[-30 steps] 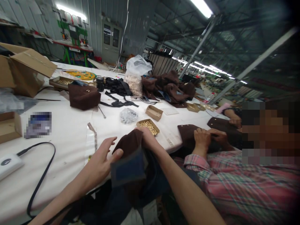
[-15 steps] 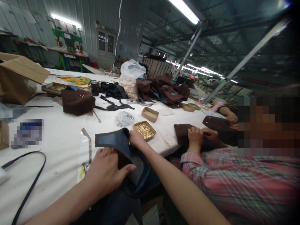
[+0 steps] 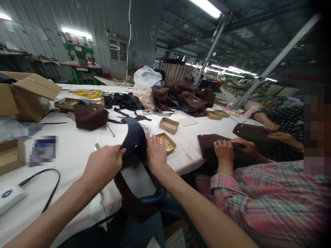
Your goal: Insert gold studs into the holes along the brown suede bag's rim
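A brown bag [image 3: 134, 137] with a smooth dark blue lining hangs over the table's front edge, its blue side folded outward at the top. A small metal stud shows on that blue part. My left hand [image 3: 106, 162] is closed, pinching the left edge of the fold between thumb and fingers. Against the right edge rests my right hand [image 3: 157, 151], fingers bent round the bag's side and thumb hidden. Just beyond the right fingers stands a small cardboard box [image 3: 169, 152] of gold-coloured studs, partly covered by the hand.
Another small box [image 3: 169, 125] stands behind the studs. A finished-looking brown bag [image 3: 90, 116], black straps [image 3: 126, 101] and a heap of brown bags [image 3: 186, 98] lie farther back. At right, a co-worker in a plaid sleeve [image 3: 223, 182] handles brown material [image 3: 207, 141]. A white device with cable [image 3: 11, 198] lies left.
My left hand has gone from lying thumb-out over the bag to pinching its edge. My right hand has shifted to the bag's right side. The blue fold now stands higher; the view swung slightly left.
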### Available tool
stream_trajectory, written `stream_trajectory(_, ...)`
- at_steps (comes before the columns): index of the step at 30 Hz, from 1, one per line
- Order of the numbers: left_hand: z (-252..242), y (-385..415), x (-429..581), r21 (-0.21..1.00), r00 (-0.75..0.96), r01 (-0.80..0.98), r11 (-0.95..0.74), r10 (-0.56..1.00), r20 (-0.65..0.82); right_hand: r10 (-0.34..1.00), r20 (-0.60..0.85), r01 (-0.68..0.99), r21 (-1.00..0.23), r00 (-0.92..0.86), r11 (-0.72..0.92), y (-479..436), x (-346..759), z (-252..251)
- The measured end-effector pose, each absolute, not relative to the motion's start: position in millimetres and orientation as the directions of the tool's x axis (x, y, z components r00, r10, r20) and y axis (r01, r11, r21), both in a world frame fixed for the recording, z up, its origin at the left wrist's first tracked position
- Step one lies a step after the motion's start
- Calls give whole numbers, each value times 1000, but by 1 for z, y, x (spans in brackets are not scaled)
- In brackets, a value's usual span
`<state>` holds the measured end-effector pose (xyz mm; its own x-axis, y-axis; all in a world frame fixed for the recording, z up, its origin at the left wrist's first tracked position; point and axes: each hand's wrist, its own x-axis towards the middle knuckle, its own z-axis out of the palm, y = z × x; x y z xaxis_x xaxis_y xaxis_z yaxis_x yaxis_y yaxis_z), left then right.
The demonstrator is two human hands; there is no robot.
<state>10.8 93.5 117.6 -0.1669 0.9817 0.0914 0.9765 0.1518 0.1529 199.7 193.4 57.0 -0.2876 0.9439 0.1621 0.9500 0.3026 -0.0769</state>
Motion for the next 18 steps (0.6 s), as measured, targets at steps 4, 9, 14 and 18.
stream_trajectory(4,110,95,12,251,-130,962,111,990,61,683,538,824,40,-494,565,168,203,96)
stream_trajectory(9,101,109,3,455,22,889,-55,997,79,203,411,279,133,-889,951,180,179,131)
stream_trajectory(14,95,121,-26,614,96,780,-121,993,74,481,-121,495,-134,-868,859,239,132,101)
stream_trajectory(18,83,115,-26,510,-15,860,-2,999,29,437,-359,519,-171,-824,838,263,117,74)
